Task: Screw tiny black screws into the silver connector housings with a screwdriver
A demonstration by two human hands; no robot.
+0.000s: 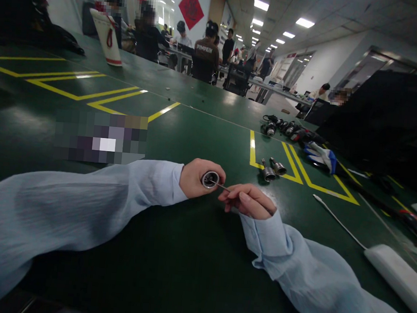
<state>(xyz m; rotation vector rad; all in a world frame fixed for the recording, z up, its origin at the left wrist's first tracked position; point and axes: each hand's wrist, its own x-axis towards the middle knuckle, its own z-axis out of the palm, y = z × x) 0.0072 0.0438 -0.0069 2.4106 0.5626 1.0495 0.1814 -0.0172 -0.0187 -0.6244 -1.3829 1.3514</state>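
My left hand (pixel 200 177) is wrapped around a round metal cup-shaped part (pixel 210 179), its open end turned toward me. Dark inner pieces show inside the rim, too small to make out. Between the fingertips of my right hand (pixel 249 200) is a thin metal rod (pixel 222 186), pinched, whose far end reaches into the cup's opening. Whether its tip touches anything in there I cannot tell. Beyond my right hand, two similar metal cup-shaped parts with stems (pixel 273 170) lie on the green table (pixel 185 252).
Yellow tape lines (pixel 253 148) mark the tabletop. At the back right lie several dark metal parts (pixel 274 128) and a blue-and-white glove (pixel 320 156). A white cable (pixel 337 220) runs to a white power strip (pixel 398 275). A paper cup (pixel 107 38) stands far left; people sit beyond.
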